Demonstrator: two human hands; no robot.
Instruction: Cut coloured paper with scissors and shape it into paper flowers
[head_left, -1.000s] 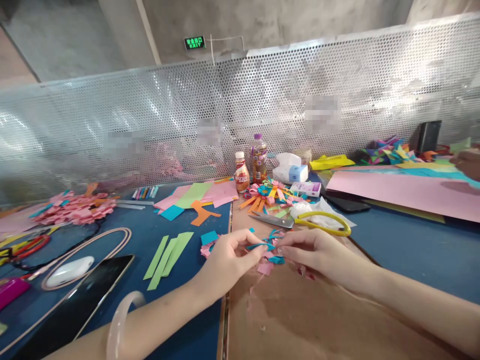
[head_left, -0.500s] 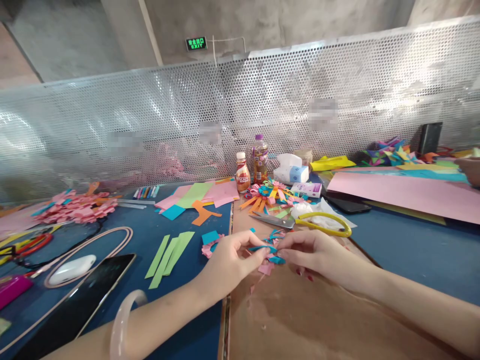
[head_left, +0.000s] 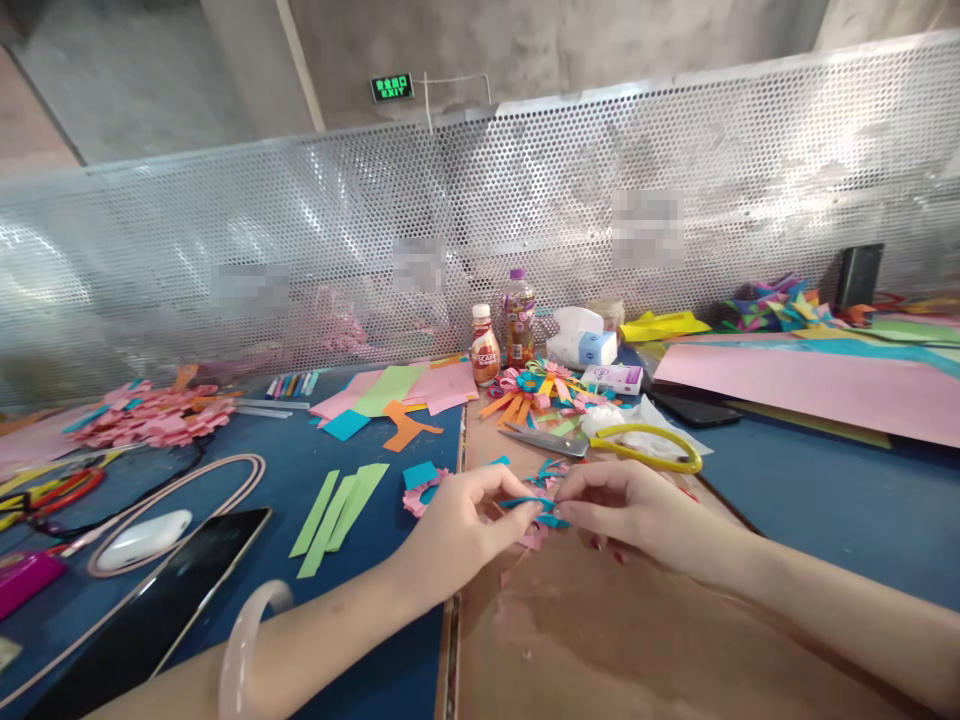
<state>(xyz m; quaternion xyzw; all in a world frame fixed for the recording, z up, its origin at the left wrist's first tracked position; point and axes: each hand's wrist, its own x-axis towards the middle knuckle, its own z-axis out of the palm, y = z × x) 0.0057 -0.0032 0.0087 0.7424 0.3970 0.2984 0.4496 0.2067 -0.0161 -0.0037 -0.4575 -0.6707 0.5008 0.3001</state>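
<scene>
A small piece of blue paper is pinched between my two hands above the brown board. My left hand grips its left end between thumb and forefinger. On the other end, the thumb and fingers of my right hand are closed. Some of the paper is hidden behind the fingertips. Pink paper scraps lie under the hands. Beside my left hand sits a pink paper ring with a blue square. Scissors with yellow handles rest just beyond my right hand.
Green paper strips and a phone lie at left, near a pink paper-flower pile. Behind the hands stand two bottles, a tissue pack and a heap of colourful paper flowers. Pink sheets lie right.
Both hands stay in nearly the same place, still pinching the blue paper. The paper has turned slightly between the fingertips.
</scene>
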